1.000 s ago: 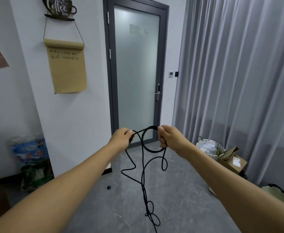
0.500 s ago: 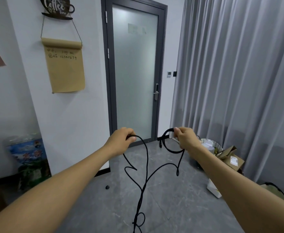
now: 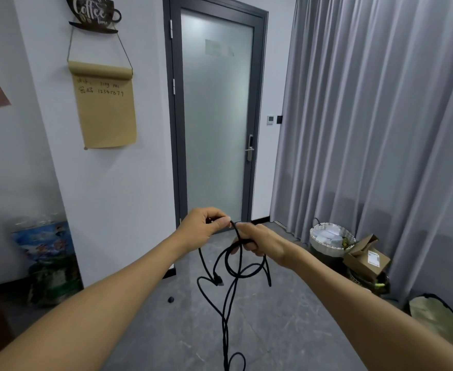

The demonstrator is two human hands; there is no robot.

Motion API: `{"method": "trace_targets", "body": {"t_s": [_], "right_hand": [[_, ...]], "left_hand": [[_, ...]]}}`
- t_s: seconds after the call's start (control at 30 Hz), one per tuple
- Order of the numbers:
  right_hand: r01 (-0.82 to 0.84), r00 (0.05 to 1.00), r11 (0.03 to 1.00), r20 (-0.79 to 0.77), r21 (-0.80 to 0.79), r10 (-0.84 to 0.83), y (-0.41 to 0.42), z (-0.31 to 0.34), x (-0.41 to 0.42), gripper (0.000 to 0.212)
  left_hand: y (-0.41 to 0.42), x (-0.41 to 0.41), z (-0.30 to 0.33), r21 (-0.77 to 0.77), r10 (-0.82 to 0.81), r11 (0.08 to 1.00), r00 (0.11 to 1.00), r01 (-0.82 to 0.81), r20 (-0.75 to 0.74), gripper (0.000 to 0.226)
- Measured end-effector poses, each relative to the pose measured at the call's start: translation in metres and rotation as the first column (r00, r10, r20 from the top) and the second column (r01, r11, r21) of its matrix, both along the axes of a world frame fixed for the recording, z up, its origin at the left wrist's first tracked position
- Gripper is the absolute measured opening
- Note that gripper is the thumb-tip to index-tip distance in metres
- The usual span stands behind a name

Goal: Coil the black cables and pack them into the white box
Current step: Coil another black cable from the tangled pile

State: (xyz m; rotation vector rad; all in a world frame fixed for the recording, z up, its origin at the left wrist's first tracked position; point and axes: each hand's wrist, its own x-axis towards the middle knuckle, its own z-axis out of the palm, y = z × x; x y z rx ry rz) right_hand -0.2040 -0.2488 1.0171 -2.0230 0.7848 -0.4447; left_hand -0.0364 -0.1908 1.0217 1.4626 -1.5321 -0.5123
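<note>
Frosted glass door (image 3: 216,116), grey curtains (image 3: 380,129), grey floor (image 3: 287,317).

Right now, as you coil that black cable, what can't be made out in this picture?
- Black cable, head view: its lower end is cut off by the bottom edge.
- White box: not in view.
- Left hand and right hand: fingers hide the gripped cable.
- Wicker basket: contents too small to identify.
- Brown paper scroll: handwriting blurred.

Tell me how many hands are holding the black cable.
2: the left hand pinches the black cable near its top, and the right hand grips its loops beside it.
</note>
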Motion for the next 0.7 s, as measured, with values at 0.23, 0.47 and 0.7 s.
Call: {"method": "trace_targets", "body": {"t_s": [0.23,0.47,0.7], "right_hand": [[0.120,0.992,0.960,-0.010,-0.252,-0.127,-0.014,-0.015,0.007,0.051],[0.290,0.941,0.955,0.204,-0.068,-0.271,-0.024,-0.011,-0.004,0.050],[0.365,0.874,0.926,0.306,0.100,-0.377,-0.031,-0.006,-0.003,0.043]], "left_hand": [[-0.005,-0.011,-0.017,-0.105,0.253,0.965,0.960,-0.241,0.123,0.018],[-0.001,-0.036,-0.035,0.195,-0.033,0.981,0.997,0.020,0.064,0.025],[-0.008,-0.045,-0.021,0.117,-0.124,0.968,0.829,0.222,-0.546,0.031]]}}
